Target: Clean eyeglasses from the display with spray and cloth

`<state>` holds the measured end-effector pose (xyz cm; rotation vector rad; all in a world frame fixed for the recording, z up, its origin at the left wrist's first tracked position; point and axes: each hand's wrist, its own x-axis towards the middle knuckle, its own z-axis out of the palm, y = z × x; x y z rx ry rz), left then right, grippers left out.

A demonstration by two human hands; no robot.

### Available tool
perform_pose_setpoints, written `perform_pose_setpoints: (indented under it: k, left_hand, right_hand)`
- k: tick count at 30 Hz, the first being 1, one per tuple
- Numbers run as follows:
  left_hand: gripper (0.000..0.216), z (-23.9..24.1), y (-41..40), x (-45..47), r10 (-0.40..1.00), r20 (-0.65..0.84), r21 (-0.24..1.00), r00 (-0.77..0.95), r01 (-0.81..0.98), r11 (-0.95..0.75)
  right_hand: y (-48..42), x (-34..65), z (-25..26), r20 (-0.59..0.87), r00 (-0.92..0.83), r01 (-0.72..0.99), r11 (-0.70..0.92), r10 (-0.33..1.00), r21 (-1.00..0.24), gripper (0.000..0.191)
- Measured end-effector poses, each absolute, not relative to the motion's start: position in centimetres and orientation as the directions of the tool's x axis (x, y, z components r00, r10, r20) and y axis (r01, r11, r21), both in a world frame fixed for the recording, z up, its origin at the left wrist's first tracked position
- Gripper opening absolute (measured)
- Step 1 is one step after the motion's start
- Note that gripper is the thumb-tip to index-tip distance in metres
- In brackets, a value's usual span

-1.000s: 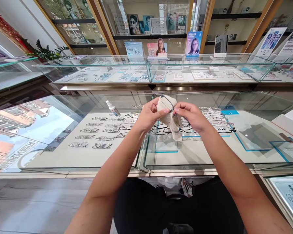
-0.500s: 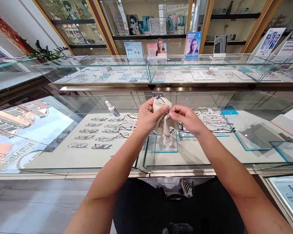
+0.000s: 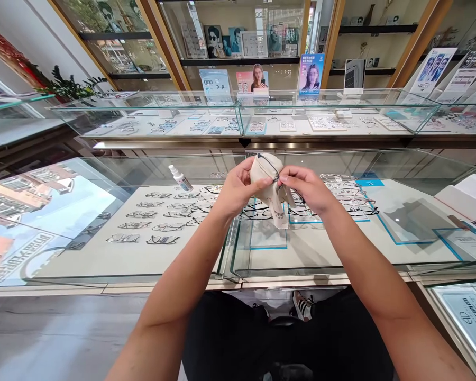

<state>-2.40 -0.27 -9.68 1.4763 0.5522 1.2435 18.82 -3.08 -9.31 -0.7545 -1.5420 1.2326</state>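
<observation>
Holding a pair of spectacles (image 3: 268,160) above the glass worktop (image 3: 321,272), the person keeps both hands close together over the seam where two panes meet, toward the far edge. The left hand (image 3: 238,188) has its grip closed on a soft beige cloth (image 3: 272,196), thumb pressed flat onto the fabric and fingers curled behind it. The cloth is bunched over most of the spectacles, and its loose, creased tail hangs down between the wrists with faint print on it. Only a thin, dark, curved rim of the spectacles shows, arching over the top of the cloth. The right hand (image 3: 307,188) has its grip pinched shut at the right end of that rim, fingertips touching the edge of the fabric.

A small spray bottle (image 3: 180,178), clear with a white cap, lies tilted on the left pane near the far edge. Under the glass, rows of thin wire frames (image 3: 158,214) lie on a pale matte lining, and flat rectangular mats outlined in blue (image 3: 267,241) sit below the hands. A second glass case (image 3: 238,114) runs beyond the far edge, holding more frames.
</observation>
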Motion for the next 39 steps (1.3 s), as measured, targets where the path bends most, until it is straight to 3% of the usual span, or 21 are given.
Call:
perform_pose_setpoints:
  k: [6,9,15,21,26,29,32,36,39]
  left_hand:
    - [0.042,-10.4,-0.8,-1.5,0.874,0.470,0.874,0.119,-0.200,-0.443]
    - [0.048,-10.7,-0.7,-1.4,0.858,0.514,0.846,0.002,-0.166,-0.506]
    - [0.059,-10.8,0.3,-1.6,0.878,0.478,0.856,0.040,-0.244,-0.455]
    - [0.042,-9.3,-0.5,-2.1,0.887,0.455,0.843,0.077,-0.359,-0.401]
    - [0.050,-6.3,-0.7,-3.0,0.802,0.576,0.811,0.158,-0.240,-0.534]
    - [0.044,-2.8,-0.1,-3.2,0.699,0.694,0.719,0.169,-0.153,-0.677]
    - [0.048,1.0,0.2,-3.2,0.546,0.836,0.548,0.048,-0.111,-0.829]
    - [0.048,3.6,-0.8,-3.1,0.366,0.923,0.375,-0.117,0.067,-0.924]
    - [0.033,3.3,-1.8,-3.0,0.204,0.978,0.210,-0.048,0.237,-0.949]
  right_hand:
    - [-3.8,17.3,-9.5,0.253,-0.404,-0.133,0.217,0.879,-0.967,0.054]
    - [-4.0,16.8,-9.5,0.262,-0.416,-0.123,0.232,0.871,-0.965,0.057]
    - [-3.3,18.0,-9.3,0.252,-0.343,-0.179,0.200,0.905,-0.963,0.052]
    - [-2.9,20.2,-8.8,0.280,-0.265,-0.323,0.189,0.922,-0.927,0.045]
    - [-2.7,21.9,-6.6,0.285,-0.316,-0.284,0.196,0.905,-0.938,0.046]
    - [-2.7,22.4,-3.4,0.324,-0.385,-0.202,0.264,0.864,-0.943,0.048]
    - [-2.8,22.3,0.2,0.388,-0.407,-0.164,0.352,0.827,-0.922,0.048]
    - [-3.1,21.7,3.0,0.446,-0.488,-0.263,0.361,0.750,-0.895,0.042]
    - [-3.4,21.6,3.3,0.453,-0.517,-0.293,0.348,0.726,-0.891,0.036]
